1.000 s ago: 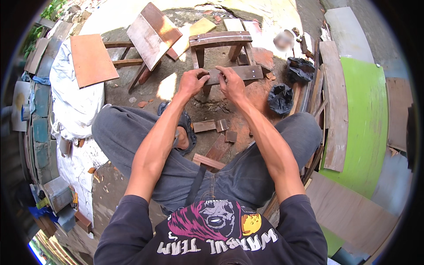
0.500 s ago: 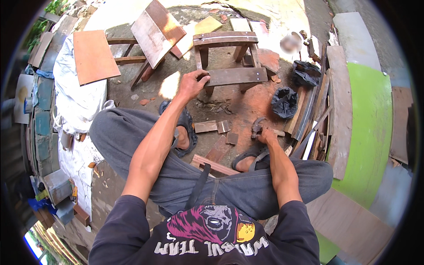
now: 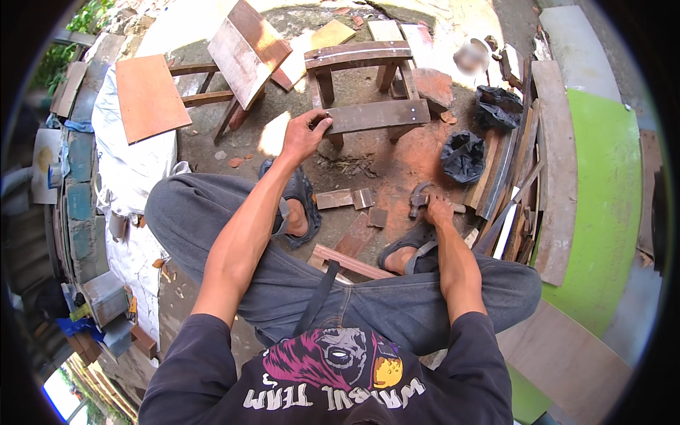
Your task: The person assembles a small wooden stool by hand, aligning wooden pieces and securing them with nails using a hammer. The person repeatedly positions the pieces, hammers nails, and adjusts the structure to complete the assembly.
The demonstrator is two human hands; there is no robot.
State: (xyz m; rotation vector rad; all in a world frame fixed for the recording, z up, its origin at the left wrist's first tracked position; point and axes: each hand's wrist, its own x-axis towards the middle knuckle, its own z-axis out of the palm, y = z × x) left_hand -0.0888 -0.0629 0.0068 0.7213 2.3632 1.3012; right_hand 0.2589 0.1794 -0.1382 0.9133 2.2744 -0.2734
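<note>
Wooden slat: left fingers narrow at edge; right fingers round hammer; ground between.

A printed black T-shirt tops faded grey jeans.

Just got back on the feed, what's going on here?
The person's left hand touches the left end of the near board on a wooden frame, fingers bent. The right hand grips a hammer, held low and apart from the frame.
</note>
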